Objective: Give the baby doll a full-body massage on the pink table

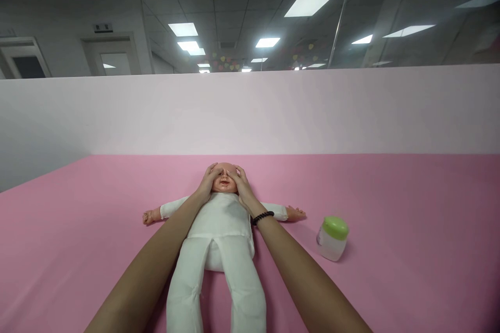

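A baby doll [224, 223] with a white cloth body lies on its back on the pink surface [410, 229], arms spread and head away from me. My left hand [207, 183] cups the left side of the doll's head, its thumb across the brow by the eye. On the other side my right hand [242, 183] holds the head in the same way, with its thumb near the other eye. The doll's mouth shows between my hands. A black coiled band [262, 217] is round my right wrist.
To the right of the doll stands a clear jar [332, 239] with a green lid, slightly tilted in view. A low white wall [250, 114] runs along the back of the pink surface, with glass and ceiling lights beyond it.
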### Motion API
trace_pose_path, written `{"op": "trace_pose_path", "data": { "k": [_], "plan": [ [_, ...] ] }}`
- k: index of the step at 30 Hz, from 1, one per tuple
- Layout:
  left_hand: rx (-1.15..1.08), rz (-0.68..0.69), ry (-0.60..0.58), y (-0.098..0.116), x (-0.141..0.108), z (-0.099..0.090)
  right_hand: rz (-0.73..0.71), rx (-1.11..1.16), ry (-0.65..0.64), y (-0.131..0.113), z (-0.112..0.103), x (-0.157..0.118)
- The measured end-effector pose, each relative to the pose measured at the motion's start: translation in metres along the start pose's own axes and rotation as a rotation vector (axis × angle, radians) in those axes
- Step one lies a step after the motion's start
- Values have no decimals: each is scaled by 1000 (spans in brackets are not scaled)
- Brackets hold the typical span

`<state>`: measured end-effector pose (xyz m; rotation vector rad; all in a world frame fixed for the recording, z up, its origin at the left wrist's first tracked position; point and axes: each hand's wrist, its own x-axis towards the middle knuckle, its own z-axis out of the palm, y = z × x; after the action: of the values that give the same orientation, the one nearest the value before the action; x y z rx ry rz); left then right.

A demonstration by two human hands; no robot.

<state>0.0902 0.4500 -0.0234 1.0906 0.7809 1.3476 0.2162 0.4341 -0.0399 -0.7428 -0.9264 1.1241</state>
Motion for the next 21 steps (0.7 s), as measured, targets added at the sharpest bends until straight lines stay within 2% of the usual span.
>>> {"op": "trace_pose_path", "data": {
  "k": [4,13,21],
  "plan": [
    [0,10,-33,-2,0,-2,4,-3,-9,-1,0,-2],
    [-28,-28,7,-8,10,-5,32,18,60,-1,0,2],
    [7,13,-26,-5,4,-5,12,14,2,-2,0,-2]
  ]
}}
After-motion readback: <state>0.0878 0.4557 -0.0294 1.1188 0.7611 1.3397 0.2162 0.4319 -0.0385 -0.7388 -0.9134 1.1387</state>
